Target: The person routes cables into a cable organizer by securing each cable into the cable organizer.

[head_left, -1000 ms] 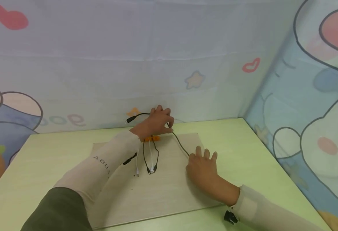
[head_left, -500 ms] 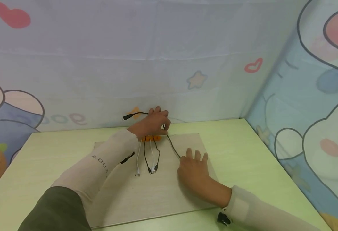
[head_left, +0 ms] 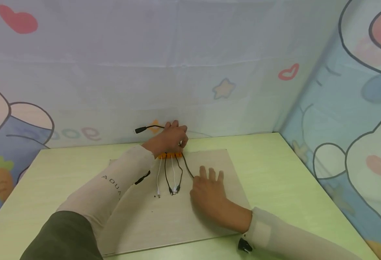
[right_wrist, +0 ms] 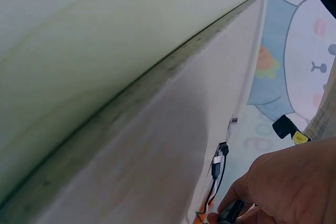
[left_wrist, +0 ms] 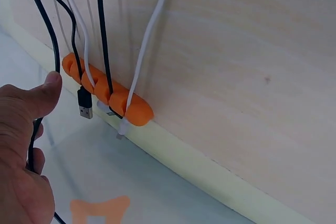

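With its thumb and fingers my left hand (head_left: 169,139) pinches a black USB cable (left_wrist: 46,17), just beside the orange cable organizer (left_wrist: 139,111). One end of that cable, a black plug (head_left: 140,130), sticks out to the left past the hand. My right hand (head_left: 208,195) pinches the cable's other end, a black connector (right_wrist: 231,212), over the board, with several fingers spread. Black and white cables sit in the organizer's slots, among them a white cable (left_wrist: 152,27) at one end and a black cable with a USB plug (left_wrist: 84,100).
The organizer sits along the far edge of a pale board (head_left: 164,224), which lies on a light green table (head_left: 268,173). Connector ends of the slotted cables rest on the board. A printed cloth (head_left: 112,72) hangs close behind the table.
Both hands have moved left with the black cable, bringing its held stretch to the organizer's right end. The right hand shifted further, toward the middle of the board.
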`<state>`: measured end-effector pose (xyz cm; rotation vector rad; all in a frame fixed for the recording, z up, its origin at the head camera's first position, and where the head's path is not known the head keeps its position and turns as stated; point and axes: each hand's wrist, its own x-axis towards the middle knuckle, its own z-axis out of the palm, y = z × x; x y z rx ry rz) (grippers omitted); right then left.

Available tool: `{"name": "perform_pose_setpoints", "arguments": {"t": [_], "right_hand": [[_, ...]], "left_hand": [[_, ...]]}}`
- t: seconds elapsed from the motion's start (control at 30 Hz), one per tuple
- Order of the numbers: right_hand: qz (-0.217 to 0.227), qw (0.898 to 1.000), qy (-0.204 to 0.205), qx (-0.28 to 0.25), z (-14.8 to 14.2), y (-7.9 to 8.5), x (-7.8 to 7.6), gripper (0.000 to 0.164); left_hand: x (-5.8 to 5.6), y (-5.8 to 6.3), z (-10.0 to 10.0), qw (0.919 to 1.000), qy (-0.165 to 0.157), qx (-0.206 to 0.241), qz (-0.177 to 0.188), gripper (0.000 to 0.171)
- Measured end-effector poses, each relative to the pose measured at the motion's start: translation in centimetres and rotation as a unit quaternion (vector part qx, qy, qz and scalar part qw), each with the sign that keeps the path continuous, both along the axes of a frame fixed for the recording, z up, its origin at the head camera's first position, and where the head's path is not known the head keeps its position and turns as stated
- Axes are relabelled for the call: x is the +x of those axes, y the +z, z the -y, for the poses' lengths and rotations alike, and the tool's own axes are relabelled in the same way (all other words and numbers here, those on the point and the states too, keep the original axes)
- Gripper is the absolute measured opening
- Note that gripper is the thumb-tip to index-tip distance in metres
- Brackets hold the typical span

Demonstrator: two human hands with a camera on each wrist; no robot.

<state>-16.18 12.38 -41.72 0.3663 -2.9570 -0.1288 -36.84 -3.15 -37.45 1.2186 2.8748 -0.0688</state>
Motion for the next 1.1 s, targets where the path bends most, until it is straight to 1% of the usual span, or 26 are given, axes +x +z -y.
{"name": "perform_pose_setpoints", "arguments": {"t": [0.1, 0.13, 0.27, 0.33, 0.37, 0.57, 0.7, 0.9, 1.0, 1.1], "right_hand": [[-0.011, 1.0, 0.007, 0.004, 0.4, 0.0, 0.0, 0.028], [-0.01, 1.0, 0.006, 0.005, 0.5, 0.1, 0.0, 0.027], [0.002, 1.0, 0.003, -0.002, 0.9, 0.1, 0.0, 0.026], [0.009, 1.0, 0.003, -0.003, 1.1, 0.2, -0.1, 0.026], [0.01, 1.0, 0.004, -0.002, 1.2, 0.2, -0.1, 0.026], [0.0, 1.0, 0.018, 0.007, 1.4, 0.3, -0.3, 0.026], [-0.01, 1.0, 0.027, 0.009, 1.5, 0.4, -0.2, 0.025], [-0.012, 0.999, 0.031, 0.01, 1.9, 0.4, -0.2, 0.025], [-0.016, 0.999, 0.034, 0.013, 2.1, 0.4, -0.3, 0.026], [-0.02, 0.999, 0.036, 0.012, 2.3, 0.4, -0.5, 0.027]], "left_hand": [[-0.1, -0.2, 0.2, 1.0, -0.002, 0.002, 0.0, 0.02], [-0.5, -0.6, 0.3, 0.9999, -0.009, 0.006, -0.007, 0.021], [-0.7, -0.6, 0.3, 0.9997, -0.019, 0.004, -0.013, 0.023], [-0.8, -0.6, 0.2, 0.9997, -0.021, -0.004, -0.016, 0.022], [-0.5, -0.1, 0.1, 0.9997, -0.017, -0.011, -0.011, 0.022], [-0.5, 0.1, 0.1, 0.9993, -0.012, -0.033, -0.009, 0.017], [-0.4, 0.1, 0.2, 0.9993, -0.009, -0.036, -0.005, 0.016], [-0.3, 0.2, 0.4, 0.9996, -0.018, -0.021, -0.003, 0.027], [-0.2, 0.4, 0.7, 0.9995, -0.018, -0.026, -0.009, 0.034], [-0.1, 0.6, 0.9, 0.9993, -0.017, -0.032, -0.01, 0.033]]}}
